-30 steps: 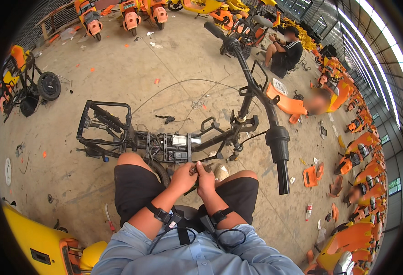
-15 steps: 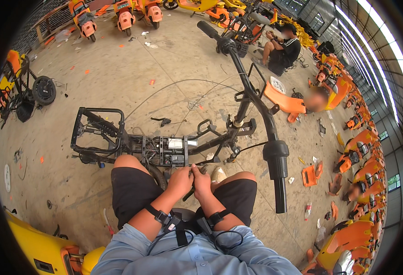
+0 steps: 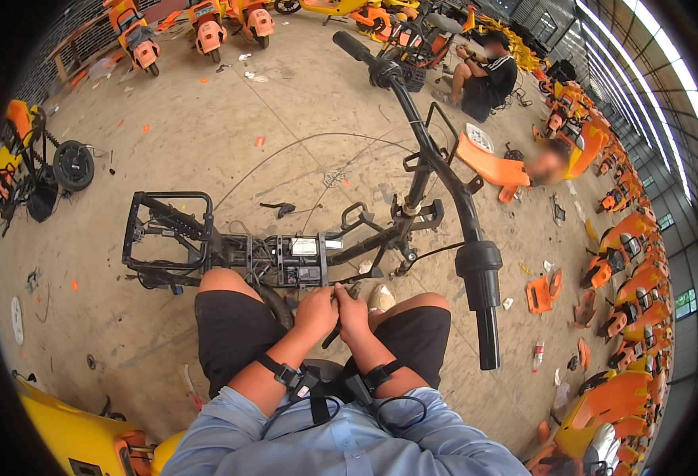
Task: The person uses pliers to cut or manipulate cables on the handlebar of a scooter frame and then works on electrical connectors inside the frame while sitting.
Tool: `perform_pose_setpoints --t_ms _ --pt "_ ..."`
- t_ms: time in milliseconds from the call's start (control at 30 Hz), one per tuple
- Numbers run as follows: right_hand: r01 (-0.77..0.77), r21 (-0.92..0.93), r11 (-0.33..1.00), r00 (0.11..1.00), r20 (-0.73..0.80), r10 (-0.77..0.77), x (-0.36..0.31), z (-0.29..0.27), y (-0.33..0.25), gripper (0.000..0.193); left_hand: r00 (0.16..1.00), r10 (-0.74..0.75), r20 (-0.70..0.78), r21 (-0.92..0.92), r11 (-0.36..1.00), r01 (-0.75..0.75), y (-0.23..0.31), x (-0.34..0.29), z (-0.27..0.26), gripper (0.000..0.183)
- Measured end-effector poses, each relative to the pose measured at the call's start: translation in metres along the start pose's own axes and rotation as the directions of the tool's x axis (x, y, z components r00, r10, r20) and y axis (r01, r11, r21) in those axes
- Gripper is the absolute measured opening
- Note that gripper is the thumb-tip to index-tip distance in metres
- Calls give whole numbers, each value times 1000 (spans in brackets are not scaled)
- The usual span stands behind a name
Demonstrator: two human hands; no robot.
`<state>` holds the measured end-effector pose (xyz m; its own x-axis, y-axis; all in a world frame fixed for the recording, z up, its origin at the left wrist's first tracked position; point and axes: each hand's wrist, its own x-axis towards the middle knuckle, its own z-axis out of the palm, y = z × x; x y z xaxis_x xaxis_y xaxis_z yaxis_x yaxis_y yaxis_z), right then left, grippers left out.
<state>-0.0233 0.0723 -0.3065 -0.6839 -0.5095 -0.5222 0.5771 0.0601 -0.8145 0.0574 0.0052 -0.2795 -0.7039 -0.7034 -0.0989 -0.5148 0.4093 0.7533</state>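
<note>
Left hand (image 3: 317, 312) and right hand (image 3: 353, 313) meet near the scooter frame's (image 3: 362, 245) near edge, fingers closed round a slim dark part (image 3: 331, 339), likely stiff and light though mostly hidden, best gripped by its protruding end.

Orange scraps (image 3: 259, 142) on concrete floor (image 3: 166, 166)

Shirt (image 3: 317, 458): light blue, small front buttons (image 3: 355, 455); sleeves (image 3: 242, 403) loose, creased, ending near the elbows. Shorts (image 3: 234, 341): black. Shoe (image 3: 381, 298): pale, partly hidden. Left hand (image 3: 317, 311) and right hand (image 3: 352, 311): bare. Each forearm: black strap (image 3: 270, 365) with a dark, box-shaped unit (image 3: 288, 376). Thin black cables (image 3: 426, 412) loop across the shirt front. Black band (image 3: 320, 408): flat, at the shirt's middle. Small white patch (image 3: 303, 391): beside the left unit.
</note>
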Motion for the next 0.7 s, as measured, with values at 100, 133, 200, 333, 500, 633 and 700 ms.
perform_pose_setpoints --t_ms 100,133,200,333,500,633,700 --pt "3 11 1000 1000 0 -3 -4 0 0 18 1000 16 -8 -15 1000 -16 -2 -7 0 24" --pt "30 19 999 1000 -5 -30 -5 1 0 19 1000 23 -16 -14 1000 -23 -2 -6 0 23" --pt "77 17 997 997 -10 -77 -8 2 3 19 999 33 -26 -7 999 -33 -5 -8 0 23" --pt "127 -30 991 991 39 -126 -6 -7 14 19 999 30 -33 -15 999 -31 -6 -17 -1 21" --pt "60 35 998 997 50 -62 -8 -9 16 17 999 50 -13 38 998 -50 -4 -23 -12 20" --pt "42 78 996 997 54 -47 -11 -12 12 19 998 29 48 23 999 -31 4 -26 -22 23" --pt "50 112 993 997 57 -56 -13 -9 6 20 995 68 69 -12 998 -68 3 -25 -25 25"
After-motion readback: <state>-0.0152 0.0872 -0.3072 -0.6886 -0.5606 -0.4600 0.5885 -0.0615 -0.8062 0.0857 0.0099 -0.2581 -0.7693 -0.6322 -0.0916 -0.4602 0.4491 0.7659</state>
